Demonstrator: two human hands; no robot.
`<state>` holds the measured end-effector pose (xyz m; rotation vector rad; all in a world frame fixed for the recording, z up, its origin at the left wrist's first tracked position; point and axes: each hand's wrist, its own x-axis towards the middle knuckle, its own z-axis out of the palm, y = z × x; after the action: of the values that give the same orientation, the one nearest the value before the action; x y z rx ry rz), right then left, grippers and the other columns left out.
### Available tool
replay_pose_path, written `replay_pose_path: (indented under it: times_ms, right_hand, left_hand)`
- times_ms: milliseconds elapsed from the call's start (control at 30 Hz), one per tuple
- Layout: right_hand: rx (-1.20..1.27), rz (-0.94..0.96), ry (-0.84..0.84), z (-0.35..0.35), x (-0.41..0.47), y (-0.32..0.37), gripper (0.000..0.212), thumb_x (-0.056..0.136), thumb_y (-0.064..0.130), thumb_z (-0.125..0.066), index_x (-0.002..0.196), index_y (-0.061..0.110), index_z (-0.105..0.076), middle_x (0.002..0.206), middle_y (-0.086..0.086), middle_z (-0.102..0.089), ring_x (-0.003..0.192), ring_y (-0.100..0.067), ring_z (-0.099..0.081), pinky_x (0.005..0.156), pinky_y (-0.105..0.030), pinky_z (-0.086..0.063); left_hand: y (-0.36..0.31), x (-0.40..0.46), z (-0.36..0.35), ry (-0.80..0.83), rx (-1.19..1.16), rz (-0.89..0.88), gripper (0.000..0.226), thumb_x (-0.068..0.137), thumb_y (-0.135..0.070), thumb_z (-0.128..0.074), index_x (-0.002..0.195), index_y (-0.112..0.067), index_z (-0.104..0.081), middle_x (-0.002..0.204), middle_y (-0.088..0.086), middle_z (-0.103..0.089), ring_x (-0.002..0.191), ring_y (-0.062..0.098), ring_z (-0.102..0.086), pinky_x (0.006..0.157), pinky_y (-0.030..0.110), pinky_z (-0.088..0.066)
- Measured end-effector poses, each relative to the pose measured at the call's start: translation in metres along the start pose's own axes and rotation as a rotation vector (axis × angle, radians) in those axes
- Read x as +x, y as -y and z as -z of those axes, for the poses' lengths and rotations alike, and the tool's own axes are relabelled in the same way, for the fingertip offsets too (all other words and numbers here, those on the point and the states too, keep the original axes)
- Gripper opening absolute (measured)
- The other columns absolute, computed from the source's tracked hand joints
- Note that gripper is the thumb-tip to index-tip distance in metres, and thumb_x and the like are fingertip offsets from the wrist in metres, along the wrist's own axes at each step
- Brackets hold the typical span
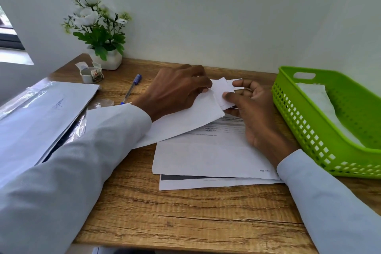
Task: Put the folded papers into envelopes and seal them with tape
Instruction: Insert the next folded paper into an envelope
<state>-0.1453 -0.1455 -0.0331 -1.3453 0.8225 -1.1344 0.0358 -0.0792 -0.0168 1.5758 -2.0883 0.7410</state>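
Observation:
My left hand point(177, 88) grips the open end of a white envelope point(185, 121) that lies slanted on the wooden desk point(185, 212). My right hand point(249, 107) pinches a small folded white paper point(223, 90) at the envelope's mouth, part of it inside and part sticking out. A roll of clear tape point(90, 75) sits at the back left beside a plant pot. Two printed sheets point(210, 161) lie flat under my hands.
A green plastic basket point(309, 130) with white paper inside stands at the right. A blue pen point(132, 88) lies behind my left wrist. A stack of plastic-wrapped envelopes point(41, 113) fills the left side. A white-flowered plant point(99, 33) stands against the wall.

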Motion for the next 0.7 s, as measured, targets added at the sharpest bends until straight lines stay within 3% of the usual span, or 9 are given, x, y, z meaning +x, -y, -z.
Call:
replay_pose_path:
  times_ms: [133,267,367,500,600,700]
  right_hand:
    - [-0.048,-0.008,0.029,-0.0001,-0.0007,-0.0008,0.016,0.081,0.002,-0.073,0.085,0.017,-0.067,0.072,-0.002,-0.073,0.064,-0.010,-0.068,0.053,-0.021,-0.052]
    - [-0.136,-0.012,0.081,-0.0035,-0.0041,-0.0034,0.011,0.083,0.006,-0.071,0.081,0.017,-0.073,0.069,-0.006,-0.071,0.062,-0.013,-0.063,0.051,-0.022,-0.050]
    - [-0.142,-0.042,0.135,-0.0015,-0.0033,-0.0009,0.011,0.085,0.007,-0.071,0.083,0.016,-0.077,0.084,-0.014,-0.075,0.072,-0.015,-0.066,0.055,-0.024,-0.053]
    - [-0.176,-0.101,0.242,0.0041,-0.0007,0.0013,0.012,0.087,0.008,-0.070,0.092,0.016,-0.079,0.100,-0.013,-0.075,0.081,-0.016,-0.067,0.058,-0.025,-0.055]
    - [-0.217,-0.129,0.310,0.0044,-0.0018,0.0004,0.012,0.089,0.014,-0.071,0.097,0.016,-0.079,0.101,-0.012,-0.076,0.079,-0.016,-0.067,0.063,-0.028,-0.059]
    - [-0.281,-0.146,0.398,0.0056,-0.0018,0.0004,0.014,0.092,0.016,-0.067,0.097,0.019,-0.079,0.086,-0.010,-0.076,0.068,-0.014,-0.065,0.059,-0.025,-0.057]
  left_hand:
    - [-0.0017,0.0013,-0.0022,-0.021,0.006,0.006,0.033,0.095,-0.027,-0.042,0.114,-0.022,-0.069,0.117,0.004,-0.066,0.098,0.028,-0.063,0.054,0.025,-0.032]
    - [-0.0043,0.0017,-0.0022,-0.032,0.021,0.008,0.028,0.093,-0.023,-0.048,0.111,-0.022,-0.070,0.113,0.004,-0.068,0.094,0.028,-0.065,0.055,0.023,-0.024]
    - [-0.0042,0.0016,-0.0013,-0.042,0.020,0.018,0.024,0.091,-0.019,-0.053,0.108,-0.021,-0.071,0.111,0.003,-0.069,0.093,0.029,-0.066,0.054,0.021,-0.018]
    - [-0.0030,0.0010,-0.0006,-0.063,0.011,0.037,0.024,0.092,-0.019,-0.054,0.107,-0.022,-0.071,0.110,0.002,-0.069,0.092,0.027,-0.066,0.052,0.019,-0.012]
    - [-0.0045,0.0004,-0.0020,-0.062,0.017,0.018,0.023,0.092,-0.021,-0.054,0.107,-0.021,-0.072,0.110,0.003,-0.069,0.091,0.028,-0.067,0.053,0.020,-0.018]
    - [-0.0047,0.0010,-0.0033,-0.082,0.019,0.011,0.022,0.092,-0.022,-0.056,0.107,-0.021,-0.072,0.110,0.004,-0.069,0.092,0.028,-0.067,0.053,0.023,-0.029]
